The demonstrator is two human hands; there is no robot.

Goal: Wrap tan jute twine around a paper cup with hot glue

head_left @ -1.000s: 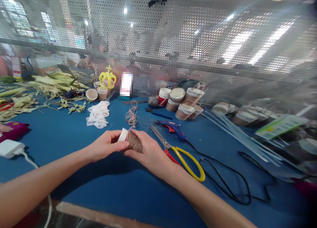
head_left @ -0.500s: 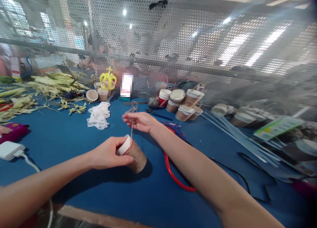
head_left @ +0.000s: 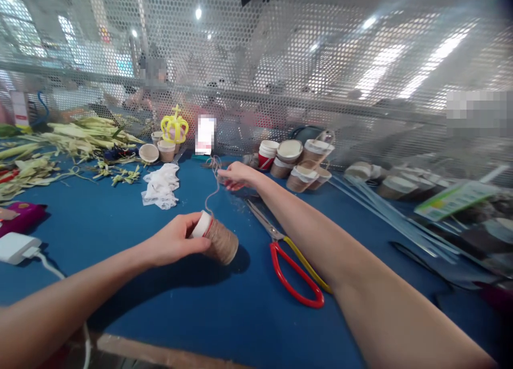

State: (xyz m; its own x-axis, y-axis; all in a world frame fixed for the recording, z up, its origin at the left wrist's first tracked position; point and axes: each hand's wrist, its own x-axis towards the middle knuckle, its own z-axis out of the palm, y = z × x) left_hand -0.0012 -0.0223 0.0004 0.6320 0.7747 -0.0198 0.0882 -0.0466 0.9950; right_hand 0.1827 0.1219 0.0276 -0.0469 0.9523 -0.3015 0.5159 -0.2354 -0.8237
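Note:
My left hand [head_left: 176, 240] grips the white rim of a paper cup [head_left: 219, 240] wrapped in brown twine. The cup is tilted, its base pointing to the lower right. From its rim a slack strand of twine [head_left: 207, 200] curves up to my right hand [head_left: 237, 176], whose fingers are curled, with a fingertip at the strand. Loose loops of twine lie just behind that fingertip, and the underside of this hand is blurred. Beside my right forearm lie scissors [head_left: 276, 235] with one red and one yellow handle, partly covered by the arm.
Twine-wrapped cups [head_left: 301, 177] stand at the back right, near clear glue sticks [head_left: 396, 219]. Crumpled white cloth [head_left: 161, 186], dried husks [head_left: 86, 133], a yellow crown [head_left: 175, 127] and a white charger [head_left: 18, 247] are on the left. A perforated metal screen [head_left: 240, 59] closes off the back.
My right hand has moved right and slightly away, and the strand has gone from taut to slack. The scissors now show more fully; the blue item beside them has left that spot.

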